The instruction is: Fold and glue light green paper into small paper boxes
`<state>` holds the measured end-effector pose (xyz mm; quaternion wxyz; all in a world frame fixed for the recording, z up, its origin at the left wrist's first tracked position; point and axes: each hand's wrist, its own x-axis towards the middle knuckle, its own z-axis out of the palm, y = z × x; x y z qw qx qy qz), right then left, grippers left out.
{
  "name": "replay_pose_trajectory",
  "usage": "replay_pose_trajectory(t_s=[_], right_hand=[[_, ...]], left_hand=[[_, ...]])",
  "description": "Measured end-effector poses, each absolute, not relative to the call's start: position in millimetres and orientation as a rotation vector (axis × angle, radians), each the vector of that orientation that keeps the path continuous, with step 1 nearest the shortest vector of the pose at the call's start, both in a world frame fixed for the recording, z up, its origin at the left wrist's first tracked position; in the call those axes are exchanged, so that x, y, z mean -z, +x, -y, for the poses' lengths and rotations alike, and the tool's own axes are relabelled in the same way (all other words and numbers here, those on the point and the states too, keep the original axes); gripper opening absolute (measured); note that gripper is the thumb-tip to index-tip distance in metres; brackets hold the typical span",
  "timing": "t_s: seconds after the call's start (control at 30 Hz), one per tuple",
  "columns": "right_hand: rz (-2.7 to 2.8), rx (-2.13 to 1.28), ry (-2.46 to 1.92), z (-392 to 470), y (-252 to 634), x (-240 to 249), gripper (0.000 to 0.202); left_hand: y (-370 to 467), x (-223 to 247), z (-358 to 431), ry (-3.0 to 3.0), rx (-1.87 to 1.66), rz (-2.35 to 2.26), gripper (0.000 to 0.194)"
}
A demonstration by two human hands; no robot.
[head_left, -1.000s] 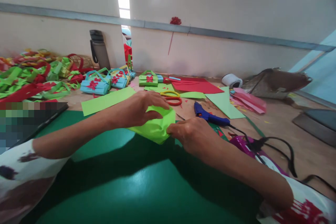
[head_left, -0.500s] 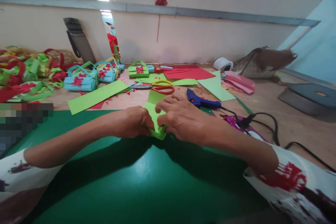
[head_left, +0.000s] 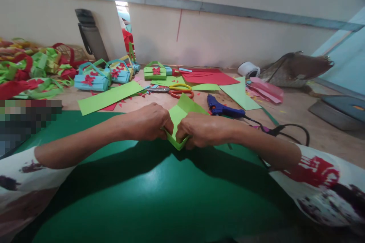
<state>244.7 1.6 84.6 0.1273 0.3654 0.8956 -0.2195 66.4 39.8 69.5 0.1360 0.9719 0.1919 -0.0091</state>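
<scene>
A folded sheet of light green paper (head_left: 179, 115) stands between my two hands over the green mat (head_left: 154, 193), with a raised rim along its near side. My left hand (head_left: 152, 122) pinches its left edge, fingers closed. On the right edge, my right hand (head_left: 196, 129) is closed too, its fingertips curled inside the near corner and partly hidden. Just beyond the paper lie scissors (head_left: 180, 88) with yellow and orange handles. A blue glue gun (head_left: 225, 108) rests to the right of my right hand.
Small paper handbags (head_left: 91, 79) with red bows stand at the back left, beside a heap of coloured paper pieces (head_left: 37, 66). A green strip (head_left: 111, 98), red sheets (head_left: 209, 77) and a grey bottle (head_left: 91, 36) lie or lean farther back. The glue gun's black cord (head_left: 305, 131) runs right.
My right hand has lowered and drawn its fingers in around the paper's right edge. The paper has turned and opened wider. The whole view has shifted slightly.
</scene>
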Motion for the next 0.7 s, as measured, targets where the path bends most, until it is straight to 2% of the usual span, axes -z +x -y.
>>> replay_pose_trajectory(t_s=[0.27, 0.6, 0.7], right_hand=[[-2.477, 0.82, 1.169, -3, 243, -84, 0.012], [-2.46, 0.795, 1.206, 0, 235, -91, 0.011], [-2.473, 0.726, 1.238, -2, 235, -91, 0.013]], left_hand=[[65, -64, -42, 2.923, 0.042, -0.543, 0.017], [66, -68, -38, 2.936, 0.112, -0.593, 0.02], [64, -70, -30, 2.902, 0.176, -0.604, 0.011]])
